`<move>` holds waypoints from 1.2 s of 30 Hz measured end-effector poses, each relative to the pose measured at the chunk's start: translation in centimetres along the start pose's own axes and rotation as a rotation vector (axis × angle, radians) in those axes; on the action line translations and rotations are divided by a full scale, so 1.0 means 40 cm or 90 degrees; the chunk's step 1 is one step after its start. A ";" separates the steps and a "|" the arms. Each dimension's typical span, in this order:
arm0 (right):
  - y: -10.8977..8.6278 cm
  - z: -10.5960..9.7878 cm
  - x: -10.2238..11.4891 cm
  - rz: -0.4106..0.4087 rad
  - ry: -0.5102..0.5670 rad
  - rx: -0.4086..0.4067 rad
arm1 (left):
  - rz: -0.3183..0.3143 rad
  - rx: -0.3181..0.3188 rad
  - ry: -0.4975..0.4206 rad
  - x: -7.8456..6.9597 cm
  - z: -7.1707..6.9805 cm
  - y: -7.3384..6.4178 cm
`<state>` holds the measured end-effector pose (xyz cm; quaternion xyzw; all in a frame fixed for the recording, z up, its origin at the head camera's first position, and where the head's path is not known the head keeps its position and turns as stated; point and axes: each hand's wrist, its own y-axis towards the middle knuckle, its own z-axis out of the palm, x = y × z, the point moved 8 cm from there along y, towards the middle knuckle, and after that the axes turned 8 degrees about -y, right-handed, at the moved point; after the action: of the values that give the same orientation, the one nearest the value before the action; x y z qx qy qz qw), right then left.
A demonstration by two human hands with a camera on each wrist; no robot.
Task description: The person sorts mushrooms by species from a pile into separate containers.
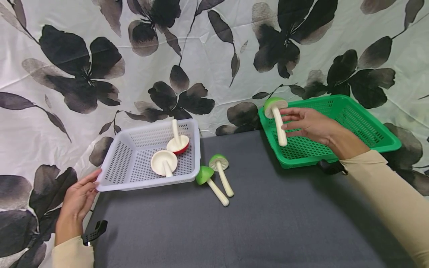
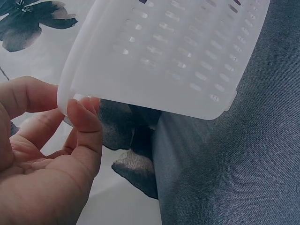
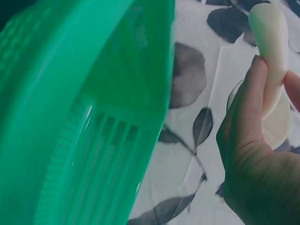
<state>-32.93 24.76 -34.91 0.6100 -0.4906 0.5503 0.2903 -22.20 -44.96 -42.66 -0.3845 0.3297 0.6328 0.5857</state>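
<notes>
My left hand (image 1: 78, 203) pinches the left corner rim of a white perforated plastic basket (image 1: 151, 184); the left wrist view shows thumb and fingertips on that rim. Inside it lie a red-capped toy mushroom (image 1: 181, 149) and another toy mushroom (image 1: 164, 160) with its pale underside up, the top of its cap hidden. My right hand (image 1: 311, 124) holds a green-capped toy mushroom (image 1: 279, 126) by its white stem, cap upward, at the left end of a green plastic basket (image 1: 295, 162). In the right wrist view, thumb and fingers pinch the stem (image 3: 272, 42) beside the basket wall.
Two more green-capped mushrooms, one nearer (image 1: 205, 175) and one farther (image 1: 219, 163), lie on the grey tabletop (image 1: 261, 219) just right of the white basket. A flower-printed cloth (image 1: 228, 74) hangs behind the table. Black straps circle both wrists.
</notes>
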 end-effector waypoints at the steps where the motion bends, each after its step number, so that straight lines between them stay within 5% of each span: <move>1: 0.003 -0.010 -0.004 0.004 -0.004 0.002 | 0.000 -0.001 0.000 0.000 0.000 0.000; 19: 0.051 -0.124 -0.095 0.071 -0.082 0.027 | 0.001 -0.003 0.008 -0.003 0.004 0.002; 36: 0.074 -0.149 -0.081 0.103 -0.159 0.044 | -0.001 -0.010 0.017 -0.003 0.006 0.001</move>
<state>-37.66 29.98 -37.21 0.6415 -0.5513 0.5087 0.1605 -22.25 -44.83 -42.45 -0.3980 0.3321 0.6299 0.5784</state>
